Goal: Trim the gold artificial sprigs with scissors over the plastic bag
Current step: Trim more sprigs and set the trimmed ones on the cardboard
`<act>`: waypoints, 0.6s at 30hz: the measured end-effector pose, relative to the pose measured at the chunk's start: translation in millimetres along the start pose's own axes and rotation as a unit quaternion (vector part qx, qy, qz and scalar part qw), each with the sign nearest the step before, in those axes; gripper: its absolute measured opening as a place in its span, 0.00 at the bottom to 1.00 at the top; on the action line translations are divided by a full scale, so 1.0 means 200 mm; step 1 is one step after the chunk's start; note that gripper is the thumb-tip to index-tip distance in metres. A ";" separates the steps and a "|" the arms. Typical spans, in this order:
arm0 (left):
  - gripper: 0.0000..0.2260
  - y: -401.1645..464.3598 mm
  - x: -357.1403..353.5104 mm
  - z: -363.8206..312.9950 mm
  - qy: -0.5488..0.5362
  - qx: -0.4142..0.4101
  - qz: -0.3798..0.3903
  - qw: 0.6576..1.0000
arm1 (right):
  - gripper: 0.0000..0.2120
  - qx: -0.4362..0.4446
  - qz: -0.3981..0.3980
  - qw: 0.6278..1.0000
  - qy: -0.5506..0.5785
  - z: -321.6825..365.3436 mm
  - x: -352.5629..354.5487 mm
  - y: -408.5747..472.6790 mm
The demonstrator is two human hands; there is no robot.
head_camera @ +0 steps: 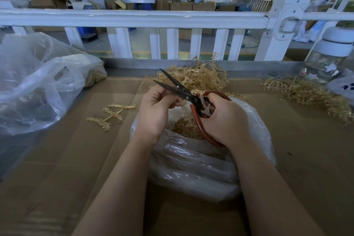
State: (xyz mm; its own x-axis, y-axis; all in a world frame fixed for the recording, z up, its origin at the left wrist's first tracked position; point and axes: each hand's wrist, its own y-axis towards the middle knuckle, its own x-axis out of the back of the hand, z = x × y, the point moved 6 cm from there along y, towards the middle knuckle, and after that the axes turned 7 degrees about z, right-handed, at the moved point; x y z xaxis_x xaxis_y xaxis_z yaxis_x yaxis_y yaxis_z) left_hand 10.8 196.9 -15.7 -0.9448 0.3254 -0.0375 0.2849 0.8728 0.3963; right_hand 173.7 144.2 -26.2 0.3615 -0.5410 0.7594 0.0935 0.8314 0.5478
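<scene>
Two hands are held close together above the open mouth of the plastic bag. The right hand is wrapped round the red loop handles of the scissors; the blades are parted in a narrow V and point away and to the left, toward the far edge of the worktop. The left hand has its fingers curled round a pale gold sprig, whose stem passes from that hand rightward under the blades, close to the pivot. How firmly the sprig is pinched cannot be told, since the fingertips are hidden behind the blades.

The sprig's long axis is judged to run roughly across the blades, so the cut is expected near the pivot, with the offcut falling into the bag, where gold trimmings are already seen.

Further out, a loose sprig is lying on the cardboard-covered worktop, left of the left hand. A heap of sprigs is piled at the far edge, just beyond the scissor tips, and a second heap at the far right. A large clear bag occupies the far left corner, a lidded jar the far right. A white railing borders the far edge; a workshop floor lies beyond.
</scene>
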 end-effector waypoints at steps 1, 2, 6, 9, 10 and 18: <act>0.10 0.00 0.00 0.00 0.002 -0.002 0.000 1.000 | 0.22 -0.001 0.001 1.000 0.001 0.00 0.00 0.00; 0.10 0.00 0.00 -0.01 0.004 -0.003 0.000 1.000 | 0.22 -0.003 0.004 1.000 0.002 0.00 0.00 0.00; 0.08 0.00 0.00 0.00 0.010 -0.004 0.006 1.000 | 0.22 -0.009 0.009 1.000 0.011 -0.01 -0.01 0.00; 0.09 0.00 0.00 0.00 0.010 -0.008 0.012 1.000 | 0.20 -0.011 0.014 1.000 0.026 -0.01 -0.01 -0.01; 0.09 0.00 0.00 0.00 0.009 -0.008 0.012 1.000 | 0.20 -0.013 0.014 0.999 0.029 -0.02 -0.01 -0.01; 0.10 0.00 0.00 0.00 0.011 -0.002 0.012 1.000 | 0.22 -0.024 0.012 0.999 0.038 -0.03 -0.01 0.00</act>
State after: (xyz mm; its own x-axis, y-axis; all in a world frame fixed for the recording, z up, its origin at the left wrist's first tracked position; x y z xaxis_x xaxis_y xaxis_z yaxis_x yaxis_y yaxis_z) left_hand 11.2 196.2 -16.2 -0.9412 0.3377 -0.0087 0.3060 0.8634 0.4011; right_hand 178.0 146.0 -30.1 0.4326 -0.5110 0.7428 0.1275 0.8503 0.5106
